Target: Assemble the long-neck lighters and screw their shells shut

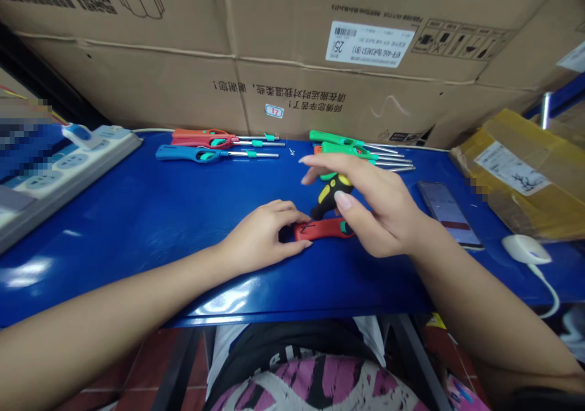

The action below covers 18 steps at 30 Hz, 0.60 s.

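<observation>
A red gas lighter (320, 230) lies flat on the blue table in front of me. My left hand (258, 234) pinches its handle end between the thumb and fingers. Above the lighter, my right hand (388, 200) has its thumb and fingers around a stubby black-and-yellow screwdriver (328, 196). The screwdriver leans, its lower end at the lighter's handle near my left fingertips. Whether its tip sits in a screw is too small to tell. My right hand hides the lighter's far end.
Behind lie red lighters (201, 138), a blue lighter (192, 154) and several green lighters (336, 149). A power strip (77, 176) stands left. At right are a phone (450, 214), a white corded device (525, 249) and a taped package (525, 179). A cardboard box (283, 33) walls the back.
</observation>
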Motion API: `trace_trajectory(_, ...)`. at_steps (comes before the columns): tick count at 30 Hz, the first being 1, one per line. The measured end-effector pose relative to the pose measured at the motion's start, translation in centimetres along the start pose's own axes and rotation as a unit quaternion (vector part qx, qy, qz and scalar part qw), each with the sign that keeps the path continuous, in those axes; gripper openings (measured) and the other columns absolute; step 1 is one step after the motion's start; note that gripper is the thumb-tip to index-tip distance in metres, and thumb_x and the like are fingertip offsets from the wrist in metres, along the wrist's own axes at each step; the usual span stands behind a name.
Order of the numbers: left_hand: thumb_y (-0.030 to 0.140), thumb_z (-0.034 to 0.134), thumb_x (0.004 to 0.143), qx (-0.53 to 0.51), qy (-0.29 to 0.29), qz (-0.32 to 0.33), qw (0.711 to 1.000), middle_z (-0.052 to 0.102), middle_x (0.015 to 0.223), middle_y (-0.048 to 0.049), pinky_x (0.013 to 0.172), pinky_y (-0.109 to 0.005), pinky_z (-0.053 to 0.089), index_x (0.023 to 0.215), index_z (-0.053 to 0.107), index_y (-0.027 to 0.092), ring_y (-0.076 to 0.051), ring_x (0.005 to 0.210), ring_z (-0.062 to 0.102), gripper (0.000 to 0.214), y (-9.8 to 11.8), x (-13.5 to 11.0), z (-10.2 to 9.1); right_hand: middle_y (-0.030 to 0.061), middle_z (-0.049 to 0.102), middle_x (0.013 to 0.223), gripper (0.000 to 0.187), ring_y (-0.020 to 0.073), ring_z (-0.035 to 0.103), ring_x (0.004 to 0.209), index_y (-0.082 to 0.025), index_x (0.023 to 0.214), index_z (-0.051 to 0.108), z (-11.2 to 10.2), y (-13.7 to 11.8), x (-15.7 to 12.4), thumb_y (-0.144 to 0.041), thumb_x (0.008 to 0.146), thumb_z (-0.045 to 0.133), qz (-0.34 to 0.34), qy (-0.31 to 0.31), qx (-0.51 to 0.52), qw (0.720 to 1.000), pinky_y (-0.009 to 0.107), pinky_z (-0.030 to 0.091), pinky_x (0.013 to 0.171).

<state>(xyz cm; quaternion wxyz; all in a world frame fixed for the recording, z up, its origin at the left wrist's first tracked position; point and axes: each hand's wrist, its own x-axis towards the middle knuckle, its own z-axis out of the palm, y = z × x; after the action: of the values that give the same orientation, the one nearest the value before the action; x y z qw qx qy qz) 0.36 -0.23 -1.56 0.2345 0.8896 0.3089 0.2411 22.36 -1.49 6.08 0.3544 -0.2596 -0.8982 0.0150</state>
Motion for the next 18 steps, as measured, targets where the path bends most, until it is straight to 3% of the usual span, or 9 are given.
trace_trajectory(5,0.032,0.073,0.088,-0.004,-0.004,-0.001,1.0,0.07,0.107,-0.0061,0.091,-0.039,0.051,0.116,0.07,0.018,-0.024,0.101,0.065,0.031,-0.06,-0.01,0.01,0.0041,0.078,0.096,0.021,0.0169,0.074,0.084,-0.018,0.109,0.067,0.38,0.13,-0.03,-0.034,0.097,0.06,-0.004,0.058,-0.087,0.995,0.026,0.057,0.077)
trace_trajectory(10,0.032,0.073,0.088,-0.004,0.003,0.003,1.0,0.07,0.105,-0.0054,0.088,-0.038,0.052,0.113,0.069,0.018,-0.023,0.098,0.064,0.029,-0.06,-0.07,0.03,0.0109,0.069,0.129,0.038,0.0225,0.066,0.119,-0.016,0.136,0.055,0.22,-0.06,0.0,-0.024,0.102,0.039,-0.011,0.005,-0.014,1.0,0.037,0.055,0.097)
trace_trajectory(15,0.03,0.074,0.087,0.011,0.011,0.002,1.0,0.069,0.098,-0.0047,0.083,-0.036,0.052,0.109,0.07,0.018,-0.022,0.092,0.065,0.026,0.09,-0.05,0.01,0.0025,0.077,0.091,0.019,0.0178,0.074,0.083,-0.021,0.108,0.067,0.31,0.04,-0.1,-0.034,0.097,0.06,-0.018,0.054,-0.08,0.995,0.028,0.058,0.076)
trace_trajectory(18,0.032,0.074,0.087,0.009,0.007,0.003,1.0,0.069,0.1,-0.0049,0.084,-0.036,0.052,0.112,0.07,0.019,-0.022,0.094,0.064,0.028,0.09,-0.03,-0.01,0.0085,0.075,0.11,0.029,0.0211,0.072,0.101,-0.016,0.119,0.064,0.06,0.0,0.01,-0.032,0.101,0.047,-0.026,0.021,-0.048,0.998,0.032,0.058,0.085)
